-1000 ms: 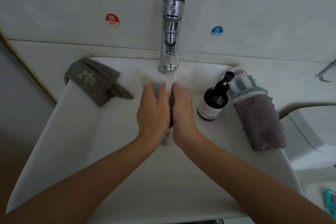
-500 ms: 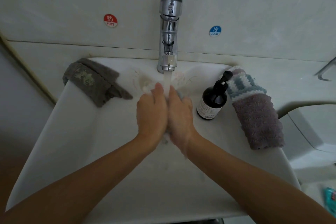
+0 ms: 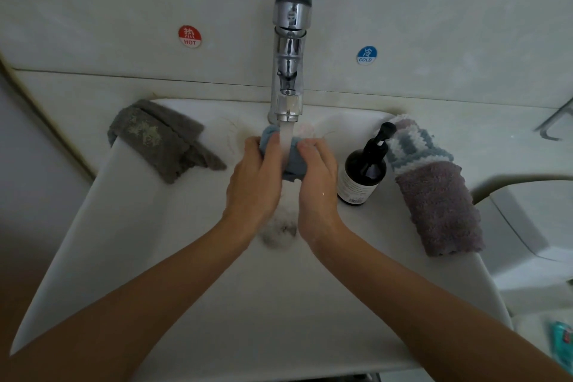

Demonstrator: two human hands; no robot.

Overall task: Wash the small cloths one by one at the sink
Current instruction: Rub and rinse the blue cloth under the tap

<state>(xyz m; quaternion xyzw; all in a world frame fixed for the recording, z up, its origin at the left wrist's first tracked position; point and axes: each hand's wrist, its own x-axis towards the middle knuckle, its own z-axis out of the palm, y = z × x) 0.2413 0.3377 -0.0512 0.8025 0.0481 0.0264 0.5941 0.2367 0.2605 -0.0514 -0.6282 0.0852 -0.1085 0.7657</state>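
Note:
A small blue cloth is bunched between my two hands under the running water of the chrome tap. My left hand grips its left side and my right hand grips its right side, fingers curled round the fabric. Water falls between the hands to the foamy drain of the white sink. A grey cloth lies over the sink's back left rim. A purple cloth with a blue and white striped cloth behind it lies on the right rim.
A dark pump bottle stands on the sink's right side, close to my right hand. Red hot and blue cold stickers are on the wall. A white fixture sits to the right of the sink.
My hands, pressed together half a second ago, have parted a little and the blue cloth shows between them. They have shifted slightly up toward the tap spout.

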